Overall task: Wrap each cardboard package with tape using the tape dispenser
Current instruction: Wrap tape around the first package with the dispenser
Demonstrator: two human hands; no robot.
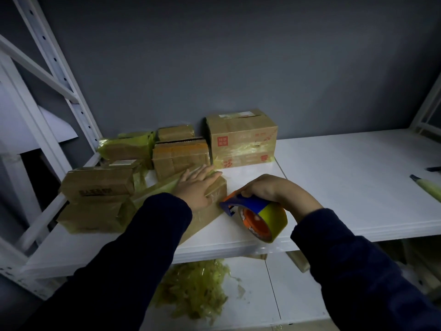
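Dark navy sleeves (119, 259), two of them, reach out from me toward one flat brown cardboard package (206, 222), glossy with clear tape. My left hand (198, 185) lies flat on top of that package, fingers straight and slightly spread, pressing down. Just right of the package, my right hand (265, 189) is clenched around the one blue-and-orange tape dispenser (255, 211) with its yellowish roll, its blue nose at the package's right edge.

Beyond and left of the package I count at least seven more brown cardboard packages (181, 156), the largest a box with red print (241, 139) behind it. Most carry yellowish tape.

Everything sits on a white shelf board (346, 187). Below the package, on a lower white board, lies one heap of crumpled yellowish tape (195, 290). Behind rises a grey wall (238, 56), and left of the package stand white perforated metal uprights (55, 60).
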